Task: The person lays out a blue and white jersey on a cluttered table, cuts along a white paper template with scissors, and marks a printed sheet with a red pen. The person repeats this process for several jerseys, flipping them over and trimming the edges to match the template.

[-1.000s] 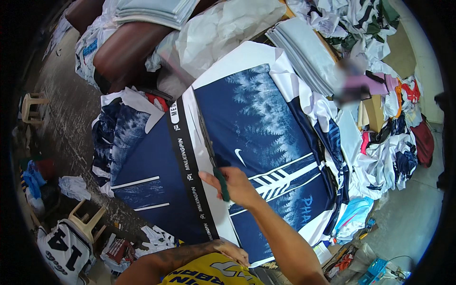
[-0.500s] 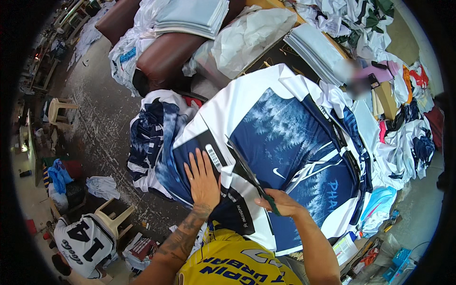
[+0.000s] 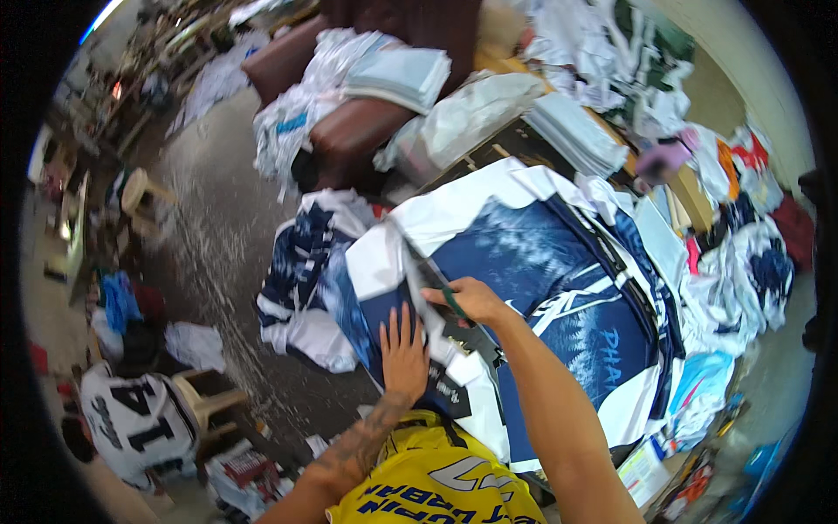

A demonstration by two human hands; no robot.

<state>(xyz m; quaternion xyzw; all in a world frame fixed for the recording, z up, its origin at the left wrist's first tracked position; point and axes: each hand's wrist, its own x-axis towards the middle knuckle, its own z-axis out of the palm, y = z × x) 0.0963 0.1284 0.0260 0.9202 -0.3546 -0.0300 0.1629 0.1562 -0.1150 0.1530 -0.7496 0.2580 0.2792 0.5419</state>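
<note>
A large printed fabric sheet (image 3: 515, 249), white with navy panels and a pale forest pattern, lies spread before me. My left hand (image 3: 404, 367) rests flat on its dark left part, fingers stretched out. Just right of it, my right hand (image 3: 478, 301) is closed round green-handled scissors (image 3: 453, 302). Their long blades point up and away to the left, along a cut gap in the fabric. Motion blur hides how far apart the blades are. Beside the sheet on the left, a bunched navy and white fabric heap (image 3: 305, 271) hangs over the edge.
Beyond the sheet stand a brown sofa (image 3: 358, 131) with a folded pale stack (image 3: 397, 79), a white plastic bag (image 3: 476, 113) and another pale stack (image 3: 576, 135). Loose cloth (image 3: 733, 262) is piled at right. A person in a white shirt (image 3: 144, 424) is near a plastic stool (image 3: 209, 397) at lower left.
My right hand has moved forward and left with the scissors, lengthening the cut in the fabric. The left hand stays flat on the cloth. The whole view has shifted somewhat.
</note>
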